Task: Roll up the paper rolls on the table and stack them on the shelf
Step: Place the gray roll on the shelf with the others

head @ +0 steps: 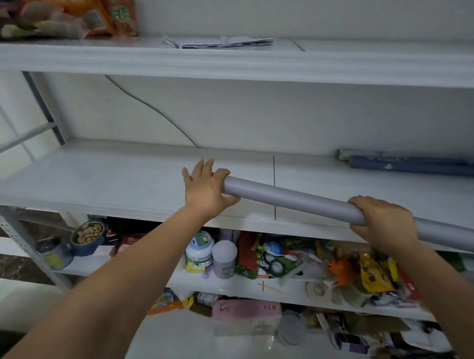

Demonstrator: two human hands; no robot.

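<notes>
A long grey paper roll (293, 197) runs from the centre of the frame down to the right edge, just above the front of the white middle shelf (104, 177). My left hand (205, 190) cups the roll's left end, thumb underneath and fingers spread over the tip. Further right, my right hand (381, 217) grips the roll with its fingers curled round it. At the back right of the same shelf lie blue patterned rolls (420, 163).
The upper shelf (222, 65) carries snack packets (50, 18) and loose papers (220, 41). Cluttered lower shelves hold jars (224, 258), a bowl of nuts (89, 233), tape and packets. A thin cable (152, 109) hangs along the back wall. The shelf's left half is bare.
</notes>
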